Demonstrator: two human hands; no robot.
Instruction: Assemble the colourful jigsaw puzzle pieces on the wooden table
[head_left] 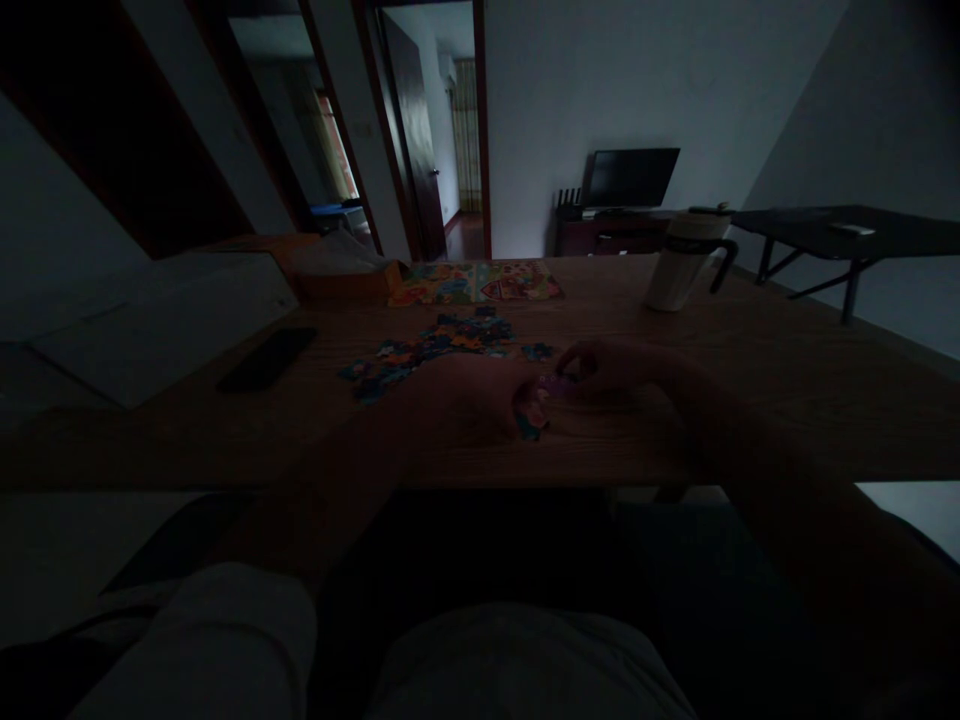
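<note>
Dim light makes details hard to see. My right hand [604, 366] is closed in a pinch on a purple jigsaw piece [555, 384], just above the table's front part. Facing it from the left, my left hand [476, 395] is curled round a few jigsaw pieces [531, 420] coloured teal and pink; its fingertips are mostly hidden behind the hand. The purple piece meets or overlaps these, I cannot tell which. Beyond my left hand lies a heap of loose jigsaw pieces [442, 335], with one small piece [537, 352] lying apart at its right.
A colourful printed picture sheet [480, 283] lies behind the heap, beside an orange box [349, 280] with clear plastic in it. A dark phone [268, 360] is at left on the wooden table [757, 370]. A pale jug [679, 265] with a dark handle stands at back right.
</note>
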